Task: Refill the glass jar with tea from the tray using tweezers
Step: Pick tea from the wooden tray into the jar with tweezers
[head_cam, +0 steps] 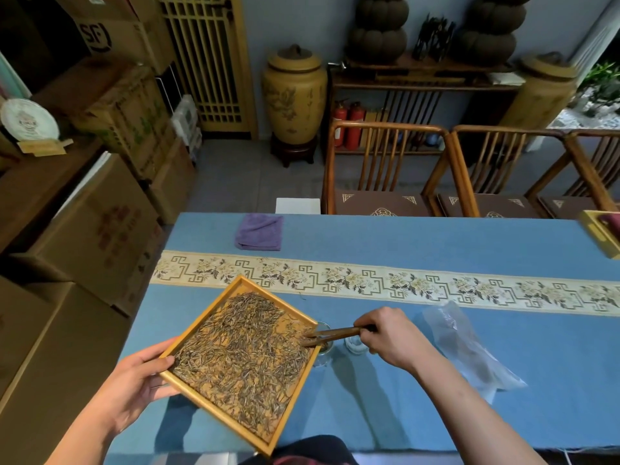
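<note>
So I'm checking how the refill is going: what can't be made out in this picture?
- Head view: clear glass jar mostly hidden behind the wooden tray corner; fill level unreadable.
- Brown wooden tweezers tips blend into the loose tea; any pinch unclear.
- Small glass lid partly covered by the right hand.
- Yellow box cut off by the right edge.

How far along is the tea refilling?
Early, apparently. The tray, held tilted by the left hand, is covered in tea. The right hand works tweezers at the tray's corner over the glass jar, whose fill level I cannot see.
</note>
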